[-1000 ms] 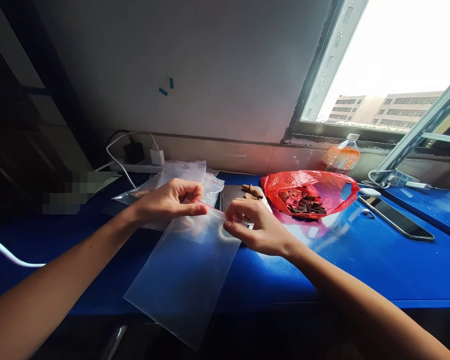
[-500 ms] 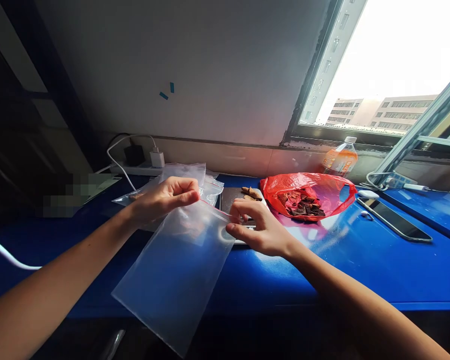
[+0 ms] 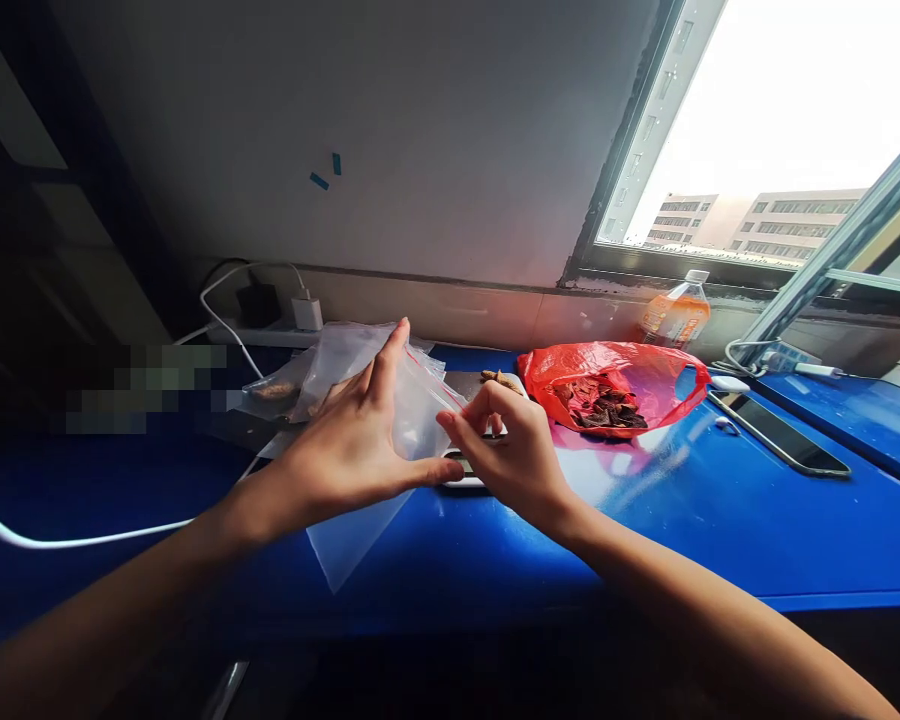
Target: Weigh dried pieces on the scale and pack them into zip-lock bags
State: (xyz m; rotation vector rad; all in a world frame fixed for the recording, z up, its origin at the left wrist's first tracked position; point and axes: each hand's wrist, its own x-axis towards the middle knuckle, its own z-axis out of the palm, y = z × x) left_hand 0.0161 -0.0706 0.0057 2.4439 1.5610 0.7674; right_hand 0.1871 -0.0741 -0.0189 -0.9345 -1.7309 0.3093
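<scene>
My left hand (image 3: 352,450) is open, its thumb and fingers stretched apart in front of a clear zip-lock bag (image 3: 421,405). My right hand (image 3: 506,440) pinches the bag's upper right corner by its red-lined zip edge. One lower corner of the bag hangs below my left hand, and much of its middle is hidden. Behind the hands sits a small digital scale (image 3: 461,465), mostly covered, with brown dried pieces (image 3: 502,380) on its dark plate. More clear bags (image 3: 345,365) lie behind my left hand, one holding something brown.
A red plastic bag (image 3: 607,365) of dark dried pieces lies right of the scale on the blue table (image 3: 690,530). Farther right are a phone (image 3: 784,435), an earbud (image 3: 726,426) and its white case (image 3: 729,384). An orange drink bottle (image 3: 675,312) stands by the wall. White cables run left.
My left hand has let go of the bag's top edge, opened, and moved down and right across its front. The right hand keeps its pinch. The bag's lower end has risen.
</scene>
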